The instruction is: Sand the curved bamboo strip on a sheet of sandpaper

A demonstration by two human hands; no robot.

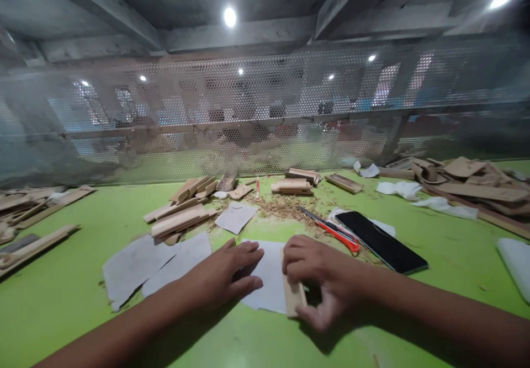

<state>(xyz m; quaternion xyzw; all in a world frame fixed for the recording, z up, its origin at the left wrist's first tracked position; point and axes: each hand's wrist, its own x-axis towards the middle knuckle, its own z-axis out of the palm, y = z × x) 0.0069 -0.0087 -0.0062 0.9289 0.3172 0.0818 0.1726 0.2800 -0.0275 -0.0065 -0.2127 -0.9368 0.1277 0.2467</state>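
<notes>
My left hand (pixel 227 273) lies flat with fingers stretched out on a grey sheet of sandpaper (pixel 267 271) on the green table (pixel 74 302). My right hand (pixel 317 278) is closed around a short flat wooden piece (pixel 293 296), pressing it against the right edge of that sheet. The fingers curl over the top of the piece and the thumb sits at its lower end.
Two more grey sheets (pixel 141 266) lie to the left. Wooden strips (pixel 182 219) are piled behind, with shavings (pixel 281 205). A red-handled cutter (pixel 337 231) and a black phone (pixel 383 241) lie right of my hands. More wood lies stacked far right (pixel 472 183) and far left (pixel 33 208). A perforated metal screen (pixel 265 114) backs the table.
</notes>
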